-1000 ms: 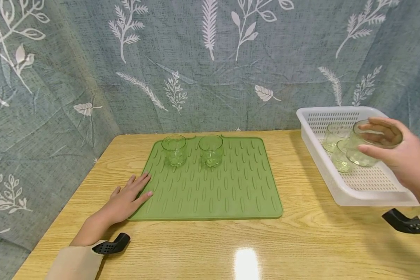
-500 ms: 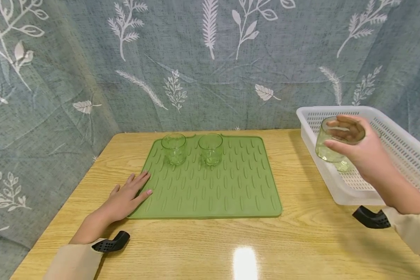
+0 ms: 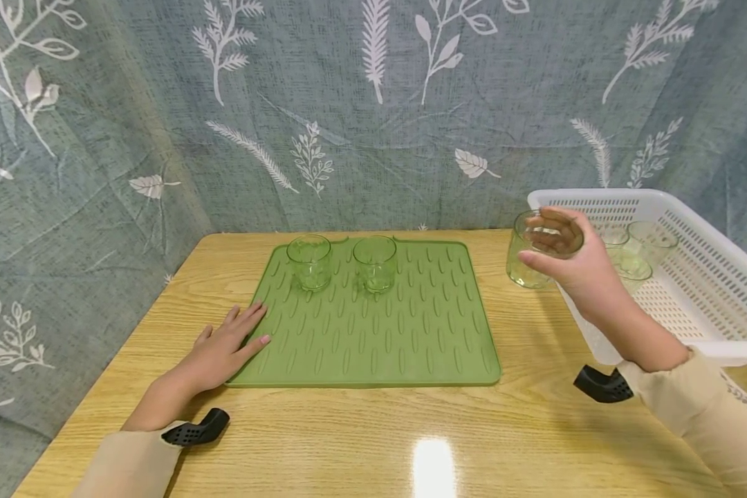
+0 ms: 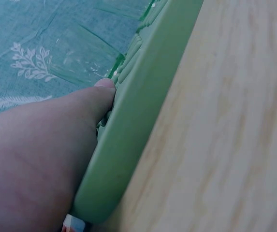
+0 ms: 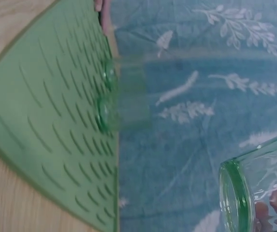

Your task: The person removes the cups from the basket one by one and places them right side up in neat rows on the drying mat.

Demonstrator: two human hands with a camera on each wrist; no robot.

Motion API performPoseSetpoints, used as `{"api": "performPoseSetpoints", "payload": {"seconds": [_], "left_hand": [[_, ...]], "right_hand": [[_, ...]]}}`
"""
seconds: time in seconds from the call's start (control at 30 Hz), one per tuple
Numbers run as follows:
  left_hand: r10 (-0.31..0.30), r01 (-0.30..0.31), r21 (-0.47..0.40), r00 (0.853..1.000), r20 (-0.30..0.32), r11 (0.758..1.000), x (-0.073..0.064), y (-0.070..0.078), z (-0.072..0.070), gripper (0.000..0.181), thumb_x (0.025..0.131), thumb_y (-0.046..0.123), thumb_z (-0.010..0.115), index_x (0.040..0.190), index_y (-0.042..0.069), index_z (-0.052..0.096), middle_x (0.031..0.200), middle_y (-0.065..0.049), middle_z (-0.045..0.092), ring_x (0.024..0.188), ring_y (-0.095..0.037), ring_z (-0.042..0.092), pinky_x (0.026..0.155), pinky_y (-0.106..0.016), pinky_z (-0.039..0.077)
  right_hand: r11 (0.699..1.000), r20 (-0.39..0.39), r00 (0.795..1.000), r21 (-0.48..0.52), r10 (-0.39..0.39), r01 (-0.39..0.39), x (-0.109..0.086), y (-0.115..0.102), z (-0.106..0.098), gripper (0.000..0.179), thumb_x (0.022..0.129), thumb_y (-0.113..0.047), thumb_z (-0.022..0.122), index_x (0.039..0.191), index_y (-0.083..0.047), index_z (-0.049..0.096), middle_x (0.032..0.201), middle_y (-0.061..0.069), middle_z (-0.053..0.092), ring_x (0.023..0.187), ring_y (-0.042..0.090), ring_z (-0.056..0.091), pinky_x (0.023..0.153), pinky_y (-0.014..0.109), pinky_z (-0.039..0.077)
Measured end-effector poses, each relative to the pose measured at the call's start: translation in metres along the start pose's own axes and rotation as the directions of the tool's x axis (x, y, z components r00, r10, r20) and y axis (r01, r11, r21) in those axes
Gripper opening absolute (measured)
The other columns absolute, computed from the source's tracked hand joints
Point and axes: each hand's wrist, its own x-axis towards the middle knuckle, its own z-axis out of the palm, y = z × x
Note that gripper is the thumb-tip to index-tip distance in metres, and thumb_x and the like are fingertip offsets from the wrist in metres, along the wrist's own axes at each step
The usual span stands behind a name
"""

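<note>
My right hand (image 3: 575, 266) grips a clear green drinking glass (image 3: 526, 259) by its side, upright and in the air between the green mat and the basket. Its thick base and some fingertips behind the glass wall show in the right wrist view. Flat on the left edge of the ribbed green drying mat (image 3: 373, 346), my left hand (image 3: 227, 353) rests with fingers spread. Two more green glasses stand side by side at the back of the mat, a left glass (image 3: 310, 266) and a right glass (image 3: 375, 268).
A white perforated basket (image 3: 709, 349) stands on the wooden table (image 3: 324, 443) at the right, holding several green glasses (image 3: 653, 242), partly hidden by my right arm. A blue-grey leaf-patterned cloth (image 3: 348, 173) hangs behind the table and along its left side.
Gripping the glass, my right hand has moved left from over the basket to beyond its left rim. The left hand and the two glasses on the mat have stayed put.
</note>
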Motion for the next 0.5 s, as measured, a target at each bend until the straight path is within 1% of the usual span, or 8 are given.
{"api": "performPoseSetpoints", "payload": {"seconds": [0.1,0.2,0.33,0.4,0.5], "left_hand": [[0.0,0.0,0.007,1.0,-0.004,1.0,-0.001,0.0,-0.001,0.072,0.109,0.045,0.047,0.163,0.002,0.026,0.167,-0.023,0.018,0.151,-0.052,0.006,0.105,-0.082,0.003],[0.001,0.0,0.012,1.0,-0.009,1.0,-0.001,-0.001,-0.002,0.071,0.11,0.045,0.046,0.162,0.002,0.026,0.167,-0.023,0.018,0.151,-0.052,0.006,0.105,-0.082,0.004],[0.0,0.0,0.005,1.0,-0.011,1.0,-0.002,-0.001,0.0,0.071,0.109,0.045,0.047,0.162,0.002,0.026,0.167,-0.023,0.018,0.151,-0.052,0.006,0.105,-0.083,0.003],[-0.001,0.001,0.002,1.0,-0.011,1.0,-0.002,-0.001,0.001,0.071,0.109,0.045,0.047,0.162,0.002,0.027,0.167,-0.023,0.018,0.151,-0.052,0.006,0.105,-0.083,0.003],[0.001,-0.001,-0.002,1.0,-0.012,1.0,-0.001,0.0,0.001,0.071,0.109,0.045,0.047,0.162,0.002,0.027,0.167,-0.023,0.018,0.151,-0.052,0.006,0.105,-0.083,0.003]], "right_hand": [[0.999,0.005,1.0,-0.041,0.004,-0.004,0.003,0.001,0.013,0.052,0.094,0.005,0.07,0.134,-0.018,0.047,0.125,-0.011,0.06,0.117,0.007,0.056,0.096,0.016,0.046],[0.998,-0.001,1.0,-0.066,0.003,-0.003,0.007,0.004,0.025,0.054,0.093,0.007,0.07,0.136,-0.012,0.046,0.124,-0.011,0.06,0.116,0.008,0.057,0.1,0.018,0.045],[0.998,-0.001,1.0,-0.059,0.014,-0.014,0.011,0.009,0.038,0.059,0.092,0.008,0.07,0.142,-0.003,0.041,0.124,-0.01,0.06,0.116,0.008,0.057,0.104,0.023,0.043],[0.998,0.0,1.0,-0.055,0.02,-0.02,0.012,0.012,0.043,0.061,0.093,0.008,0.069,0.145,0.0,0.039,0.125,-0.006,0.059,0.116,0.009,0.057,0.106,0.024,0.043],[0.998,-0.003,0.999,-0.054,0.036,-0.036,0.014,0.015,0.051,0.063,0.093,0.008,0.068,0.147,0.002,0.036,0.131,0.002,0.057,0.118,0.011,0.056,0.106,0.025,0.042]]}}
